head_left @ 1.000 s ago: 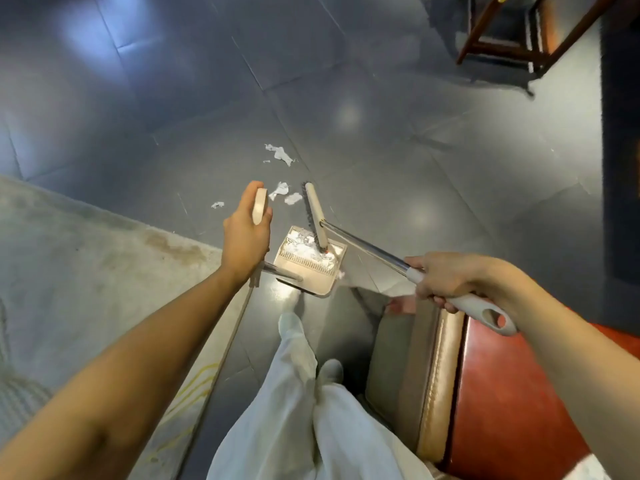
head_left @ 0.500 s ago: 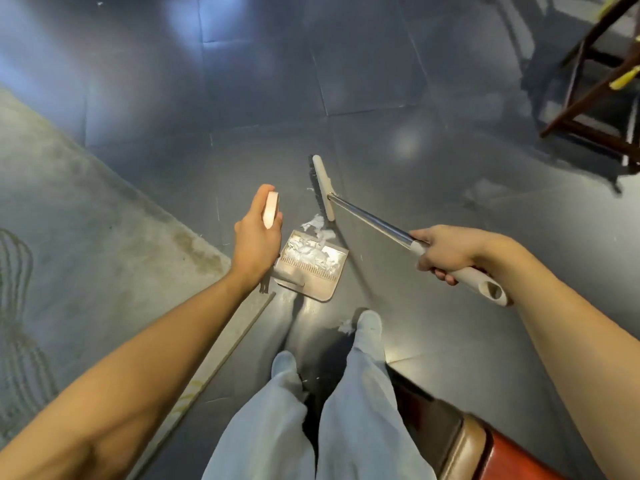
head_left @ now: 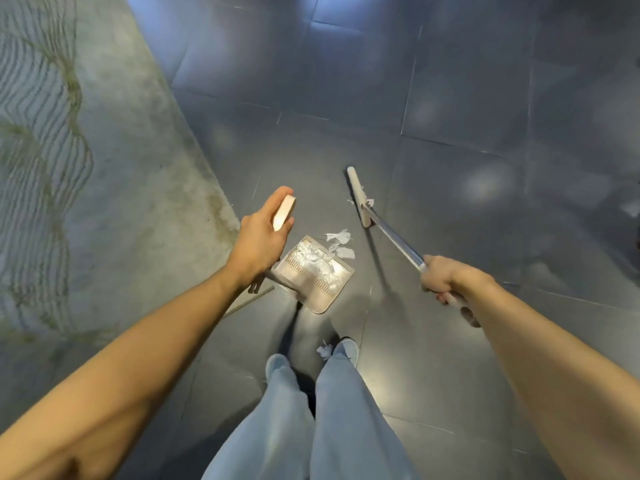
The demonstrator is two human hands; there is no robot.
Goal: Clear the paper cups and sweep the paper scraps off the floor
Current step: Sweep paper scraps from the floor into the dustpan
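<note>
So, far left: a grey patterned rug (head_left: 104, 168) w/ a stained edge, lying on the dark tiled floor (head_left: 450, 98). Next, the left hand (head_left: 259, 240) reaches fwd, fingers & thumb wrapped round the beige top grip (head_left: 284, 213) of a long-handled dustpan (head_left: 322, 289). The pan sits on the tiles just beyond the person's feet, mouth facing away & to the right; its shaft is mostly hidden behind the hand.

Then the paper scraps (head_left: 311, 259): most are piled inside the pan. A few loose pieces (head_left: 341, 242) lie on the tiles at its lip, touching it or just off it, can't tell which. One crumpled bit (head_left: 323, 351) sits beside the toe of the right shoe (head_left: 348, 348). Light blue trousers (head_left: 311, 427) fill the bottom centre.

Right of the pan, the broom head (head_left: 360, 197) is down at floor level, apart from the pieces at the lip, w/ a tiny scrap (head_left: 370, 202) next to it. Its metal shaft (head_left: 394, 240) slopes back to the right hand (head_left: 446, 280). That hand has all fingers clamped in a fist round the pale handle end, which pokes out below the wrist.
</note>
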